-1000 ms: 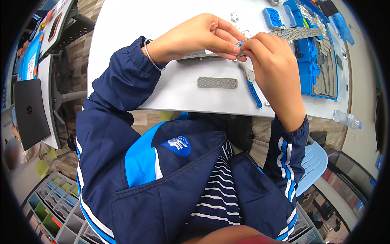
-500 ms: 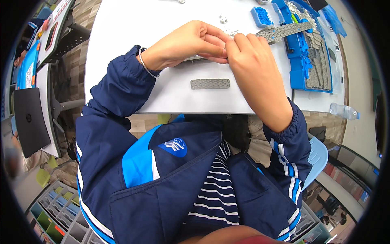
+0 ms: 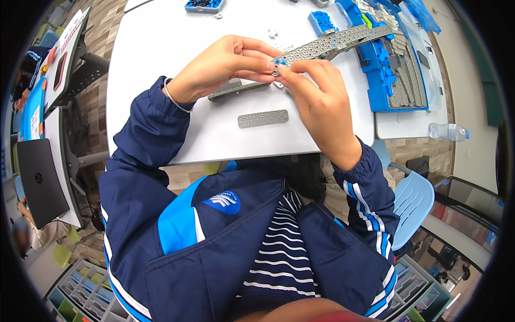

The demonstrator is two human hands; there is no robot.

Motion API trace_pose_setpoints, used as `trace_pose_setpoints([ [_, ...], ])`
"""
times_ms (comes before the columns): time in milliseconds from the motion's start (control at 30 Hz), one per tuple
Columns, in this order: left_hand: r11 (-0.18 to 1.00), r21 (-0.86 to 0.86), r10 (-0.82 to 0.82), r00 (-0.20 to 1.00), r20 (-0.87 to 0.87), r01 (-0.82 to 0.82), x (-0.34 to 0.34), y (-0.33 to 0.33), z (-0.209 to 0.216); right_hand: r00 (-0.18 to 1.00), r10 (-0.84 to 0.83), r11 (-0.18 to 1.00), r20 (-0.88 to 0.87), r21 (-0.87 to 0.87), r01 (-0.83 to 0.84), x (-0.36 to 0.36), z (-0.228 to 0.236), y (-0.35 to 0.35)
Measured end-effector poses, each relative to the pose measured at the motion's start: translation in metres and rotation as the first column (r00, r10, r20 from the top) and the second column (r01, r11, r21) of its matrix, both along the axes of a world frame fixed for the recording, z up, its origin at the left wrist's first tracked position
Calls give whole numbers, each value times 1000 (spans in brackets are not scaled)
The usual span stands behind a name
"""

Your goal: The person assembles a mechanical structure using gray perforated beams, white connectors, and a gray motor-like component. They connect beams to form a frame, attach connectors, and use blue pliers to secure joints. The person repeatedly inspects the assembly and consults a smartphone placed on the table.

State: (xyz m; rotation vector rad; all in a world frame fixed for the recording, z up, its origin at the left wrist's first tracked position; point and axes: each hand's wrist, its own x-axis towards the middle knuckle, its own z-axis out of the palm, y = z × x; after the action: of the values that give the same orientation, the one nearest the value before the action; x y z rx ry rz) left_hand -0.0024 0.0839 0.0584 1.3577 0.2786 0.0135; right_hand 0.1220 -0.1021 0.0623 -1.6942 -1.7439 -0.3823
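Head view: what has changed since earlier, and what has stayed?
The right hand has moved to the near side of the long grey beam, uncovering blue pegs at its end. A blue tub now shows at the top left; the blue-handled tool no longer shows. The left hand still pinches that end; the short grey plate stays on the table.

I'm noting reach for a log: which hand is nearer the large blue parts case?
Right. The right hand is left of the parts case, apart from it; the left hand is farther left.
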Motion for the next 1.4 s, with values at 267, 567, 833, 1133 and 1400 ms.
trace_pose_setpoints([
  [267, 1000, 4, 6, 1000, -8, -5, 0, -6, 1, 989, 8, 1000, -149, 6, -7, 3, -4, 0],
  [567, 996, 53, -81, 993, 88, 76, 0, -6, 5, 937, -22, 987, 350, -139, 75, 83, 2, 18],
  [833, 542, 839, -134, 991, 16, 60, -22, 27, 14, 939, 113, 985, 326, -158, -63, 112, 51, 36],
  [1133, 203, 893, 25, 910, -414, 401, -15, 22, -19, 915, 109, 959, 389, -284, 6, 90, 96, 7],
  [1400, 613, 755, -228, 967, -114, 233, -18, 36, 10, 921, 229, 745, -317, -552, -375, 56, 92, -20],
])
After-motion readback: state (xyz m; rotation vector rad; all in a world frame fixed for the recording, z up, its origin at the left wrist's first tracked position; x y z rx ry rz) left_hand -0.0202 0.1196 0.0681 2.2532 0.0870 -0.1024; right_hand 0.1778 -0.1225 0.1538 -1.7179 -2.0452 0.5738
